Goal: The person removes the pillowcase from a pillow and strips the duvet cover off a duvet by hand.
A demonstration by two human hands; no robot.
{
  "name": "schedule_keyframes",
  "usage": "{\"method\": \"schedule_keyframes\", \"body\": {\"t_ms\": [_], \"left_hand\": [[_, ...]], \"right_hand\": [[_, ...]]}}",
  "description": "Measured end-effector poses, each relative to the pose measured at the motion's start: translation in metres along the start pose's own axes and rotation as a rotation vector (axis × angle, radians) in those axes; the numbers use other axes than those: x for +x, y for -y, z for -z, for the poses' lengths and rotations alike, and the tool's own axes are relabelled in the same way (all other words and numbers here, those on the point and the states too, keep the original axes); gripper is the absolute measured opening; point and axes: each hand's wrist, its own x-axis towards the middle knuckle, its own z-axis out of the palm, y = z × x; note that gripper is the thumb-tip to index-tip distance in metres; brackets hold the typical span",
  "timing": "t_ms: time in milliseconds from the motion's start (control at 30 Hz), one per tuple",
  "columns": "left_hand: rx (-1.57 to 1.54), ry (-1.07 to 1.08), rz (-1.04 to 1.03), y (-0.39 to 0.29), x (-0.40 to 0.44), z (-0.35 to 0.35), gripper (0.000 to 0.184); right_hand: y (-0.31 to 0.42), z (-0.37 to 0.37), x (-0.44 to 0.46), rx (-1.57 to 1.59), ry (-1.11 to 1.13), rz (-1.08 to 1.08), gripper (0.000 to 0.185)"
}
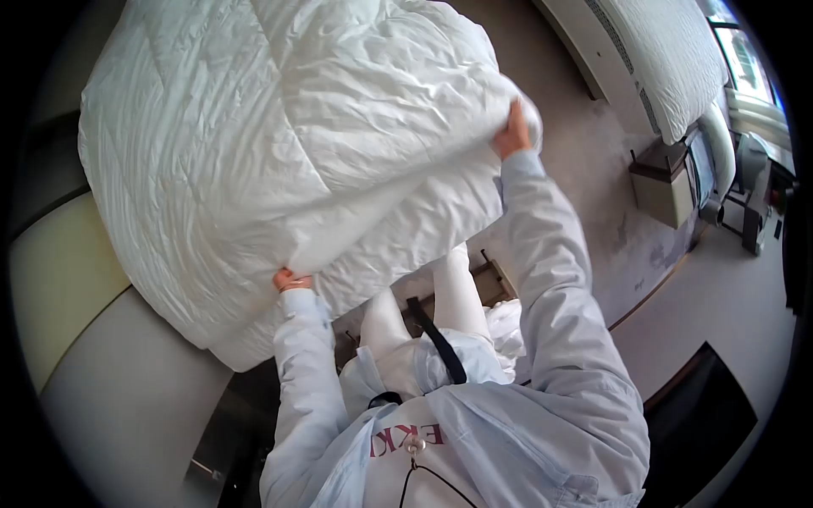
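Observation:
A large white quilted duvet [229, 127] spreads in front of me, wrinkled and partly folded over along its near side. My left hand [292, 279] is closed on a fold of it, near the lower middle. At the duvet's right edge my right hand [513, 131] grips a raised corner, which looks slightly blurred. Both arms reach forward in pale blue sleeves. The fingertips of both hands are partly hidden by the fabric, and whatever lies under the duvet is covered.
On the right, beyond a strip of brown floor [593, 186], stands another bed with white bedding [660, 59]. A small bedside stool or box [663, 182] sits at its end. A dark screen [701, 427] is at lower right. A pale yellow panel [72, 284] stands on the left.

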Motion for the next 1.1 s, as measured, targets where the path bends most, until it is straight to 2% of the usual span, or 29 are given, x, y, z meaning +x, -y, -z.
{"method": "schedule_keyframes", "body": {"t_ms": [67,133,167,233,267,300,367,433,500,567,600,667,700,733,767,800,833,867,900,933,967,1000,1033,1100], "left_hand": [[0.23,0.167,-0.173,0.003,-0.028,0.023,0.032],[-0.38,0.005,-0.077,-0.004,-0.079,0.004,0.036],[-0.393,0.001,-0.085,0.005,-0.074,0.02,0.036],[-0.711,0.863,0.384,0.028,-0.049,0.061,0.032],[-0.636,0.497,0.261,0.039,-0.066,0.04,0.03],[-0.476,0.132,0.163,0.049,-0.085,0.015,0.028],[-0.188,-0.441,0.153,0.081,-0.078,0.005,0.03],[-0.249,-0.486,0.292,0.088,-0.116,-0.051,0.035],[-0.32,-0.273,0.389,0.102,-0.115,-0.075,0.034],[-0.315,0.034,0.249,0.118,-0.106,-0.091,0.027],[-0.32,0.019,0.254,0.125,-0.096,-0.087,0.027],[-0.212,0.179,0.131,0.145,-0.059,-0.062,0.019],[-0.229,0.171,0.128,0.157,-0.038,-0.033,0.019],[-0.392,0.49,0.026,0.148,-0.058,-0.029,0.014],[-0.372,0.366,0.012,0.142,-0.08,-0.026,0.008],[-0.346,0.242,0.001,0.115,-0.145,-0.07,0.004],[-0.296,0.162,0.104,0.12,-0.142,-0.064,0.001],[-0.255,0.085,0.209,0.125,-0.14,-0.057,0.002],[-0.157,0.014,0.248,0.134,-0.132,-0.05,0.003],[-0.063,-0.054,0.293,0.144,-0.125,-0.042,0.005],[0.165,-0.236,0.257,0.142,-0.137,-0.083,0.009],[-0.07,-0.043,0.409,0.161,-0.087,-0.054,0.017],[-0.075,-0.03,0.423,0.158,-0.089,-0.074,0.017],[-0.219,-0.057,0.531,0.158,-0.11,-0.104,0.021]], "right_hand": [[0.054,-0.08,-0.025,-0.144,0.087,0.202,0.05],[0.095,-0.111,-0.052,-0.25,0.167,0.351,0.046],[0.103,-0.111,-0.075,-0.296,0.211,0.394,0.046],[0.11,-0.063,-0.077,-0.376,0.138,0.45,0.053],[0.102,-0.022,-0.066,-0.386,0.094,0.446,0.059],[0.086,0.028,-0.052,-0.419,-0.071,0.409,0.062],[0.055,0.118,-0.034,-0.383,-0.352,0.065,0.062],[0.036,0.178,-0.015,-0.479,-0.451,0.003,0.065],[0.024,0.191,-0.017,-0.573,-0.558,-0.076,0.069],[0.026,0.154,-0.019,-0.679,-0.469,-0.078,0.075],[0.024,0.152,-0.01,-0.691,-0.472,-0.088,0.075],[0.023,0.144,0.017,-0.544,-0.401,-0.293,0.086],[0.022,0.13,0.025,-0.561,-0.391,-0.297,0.086],[0.016,0.116,0.025,-0.743,-0.454,-0.22,0.083],[0.008,0.11,0.031,-0.913,-0.518,-0.139,0.08],[-0.003,0.161,0.077,-0.83,-0.464,-0.152,0.078],[0.005,0.158,0.077,-0.754,-0.461,-0.074,0.071],[0.006,0.162,0.088,-0.734,-0.454,0.313,0.069],[0.024,0.117,0.053,-0.813,-0.459,0.618,0.065],[0.047,0.098,0.038,-0.791,-0.355,0.752,0.061],[0.067,0.085,0.028,-0.679,-0.293,0.769,0.048],[0.084,0.065,0.011,-0.699,-0.331,0.84,0.049],[0.102,0.062,0.001,-0.882,-0.42,0.832,0.051],[0.124,0.071,-0.008,-0.953,-0.511,0.641,0.047]]}}
